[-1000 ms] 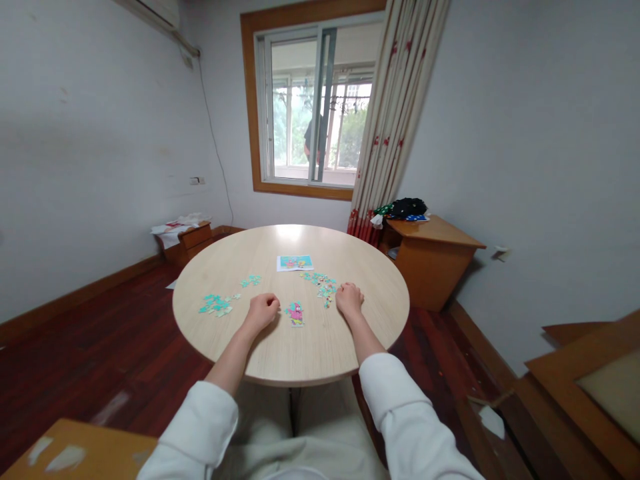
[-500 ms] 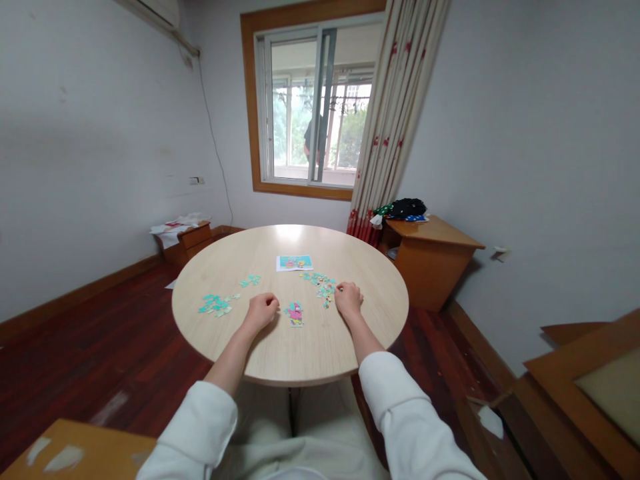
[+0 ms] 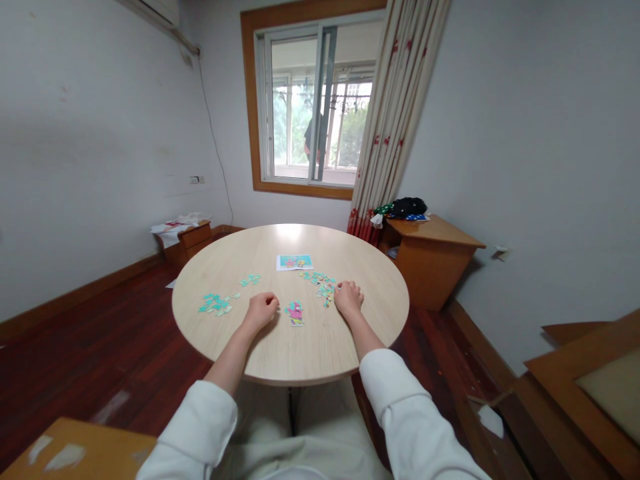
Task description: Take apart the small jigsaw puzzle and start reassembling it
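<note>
On the round table (image 3: 270, 360), a joined group of jigsaw pieces (image 3: 295, 313) shows a pink cartoon figure. Left of it rests my left hand (image 3: 263, 311), fingers curled closed; anything in its fingertips is too small to make out. My right hand (image 3: 349, 298) is at the right edge of a spread of loose puzzle pieces (image 3: 324, 288), its fingers bent and pinched together. What they may hold is hidden. A printed reference picture (image 3: 295, 263) lies flat beyond the pieces, in the same turquoise, pink and yellow colours.
More turquoise pieces (image 3: 216, 305) lie at the left, with a smaller group (image 3: 251, 280) beyond them. A wooden cabinet (image 3: 433, 257) with dark cloth on top stands at right. Behind the window (image 3: 295, 107) is a person (image 3: 315, 139). A low drawer unit (image 3: 194, 239) is at the left wall.
My right hand has shifted very slightly at the edge of the loose pieces, its fingers moving a little. My left hand and the joined pieces look unchanged.
</note>
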Demonstrator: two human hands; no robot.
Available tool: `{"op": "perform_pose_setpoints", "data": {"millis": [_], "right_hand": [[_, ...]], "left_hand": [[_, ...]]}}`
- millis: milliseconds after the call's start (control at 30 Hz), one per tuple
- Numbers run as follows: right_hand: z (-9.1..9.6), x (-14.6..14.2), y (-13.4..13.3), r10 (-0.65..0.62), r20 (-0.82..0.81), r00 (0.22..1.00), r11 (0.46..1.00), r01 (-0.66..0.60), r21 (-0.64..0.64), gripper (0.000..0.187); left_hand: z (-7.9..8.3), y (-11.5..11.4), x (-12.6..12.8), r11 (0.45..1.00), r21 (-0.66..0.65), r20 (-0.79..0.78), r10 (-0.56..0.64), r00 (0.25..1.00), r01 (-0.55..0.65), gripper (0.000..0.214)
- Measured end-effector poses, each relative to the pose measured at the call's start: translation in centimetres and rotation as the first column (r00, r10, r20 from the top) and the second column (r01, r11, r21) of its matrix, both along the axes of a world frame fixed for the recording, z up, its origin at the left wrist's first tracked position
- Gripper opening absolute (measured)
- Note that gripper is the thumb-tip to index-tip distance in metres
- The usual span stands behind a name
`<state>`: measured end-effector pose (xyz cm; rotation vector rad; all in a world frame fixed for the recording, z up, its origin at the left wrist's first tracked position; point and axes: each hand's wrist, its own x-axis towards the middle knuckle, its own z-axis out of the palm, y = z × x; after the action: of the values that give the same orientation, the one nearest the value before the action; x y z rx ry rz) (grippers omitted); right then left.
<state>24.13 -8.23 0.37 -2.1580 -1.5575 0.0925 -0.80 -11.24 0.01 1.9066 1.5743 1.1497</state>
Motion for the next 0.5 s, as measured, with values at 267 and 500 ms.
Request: {"op": "perform_pose_setpoints", "data": {"millis": [267, 500], "right_hand": [[-0.35, 0.20, 0.29, 0.017, -0.028, 0.999, 1.000, -0.017, 0.007, 0.027], [-0.60, 0.34, 0.52, 0.040, -0.062, 0.997, 0.999, -0.038, 0.032, 0.024]], "left_hand": [[0.11, -0.12, 0.01, 1.000, -0.008, 0.006, -0.006, 1.000, 0.006, 0.020], [0.10, -0.08, -0.04, 1.000, -0.009, 0.012, -0.007, 1.000, 0.007, 0.021]]}}
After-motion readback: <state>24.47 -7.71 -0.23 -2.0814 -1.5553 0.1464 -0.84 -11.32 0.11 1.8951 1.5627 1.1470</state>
